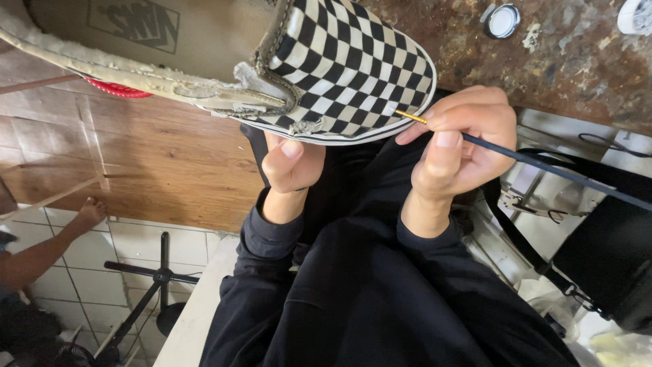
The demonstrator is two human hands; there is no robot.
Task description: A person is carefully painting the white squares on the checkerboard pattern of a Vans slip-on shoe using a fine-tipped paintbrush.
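The left hand (291,163) grips the worn black-and-white checkered canvas slip-on shoe (339,64) from underneath, holding it up near the rusty brown worktop (564,61). The right hand (458,146) pinches a thin dark-handled paintbrush (536,163), its gold ferrule touching the shoe's toe edge.

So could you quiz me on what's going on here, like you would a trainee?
1. True or false: the checkered shoe lies flat on the floor.
2. Which hand holds the thin brush? A) left hand B) right hand C) neither
3. Fill in: the brush's gold end meets the shoe at its ____ edge.

Key
1. False: the left hand holds it up from below, at the toe.
2. B: the right hand pinches the dark handle.
3. Toe edge, at the white rim beside the black and white checks.
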